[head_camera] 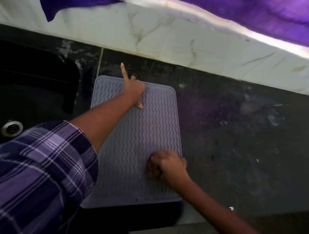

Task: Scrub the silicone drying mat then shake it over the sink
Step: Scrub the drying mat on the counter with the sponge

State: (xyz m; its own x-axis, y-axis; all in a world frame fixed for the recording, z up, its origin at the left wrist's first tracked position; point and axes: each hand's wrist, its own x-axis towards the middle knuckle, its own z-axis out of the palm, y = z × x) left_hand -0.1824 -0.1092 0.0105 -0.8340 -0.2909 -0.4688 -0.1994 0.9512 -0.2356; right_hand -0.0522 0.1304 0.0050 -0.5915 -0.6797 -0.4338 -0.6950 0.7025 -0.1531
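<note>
A grey silicone drying mat (136, 133) with wavy ridges lies flat on the dark counter, its near edge hanging slightly over the counter's front. My left hand (132, 88) rests on the mat's far edge, index finger stretched out past the edge and thumb pressed down on the ridges. My right hand (166, 165) is a closed fist on the mat's right side, blurred by motion. I cannot see whether anything is inside the fist. The black sink (29, 89) lies directly left of the mat.
The sink's metal drain (12, 128) shows at the lower left. A white marbled wall (174, 37) runs behind the counter. Purple cloth (267, 13) hangs across the top. The wet dark counter (240, 132) extends to the right of the mat.
</note>
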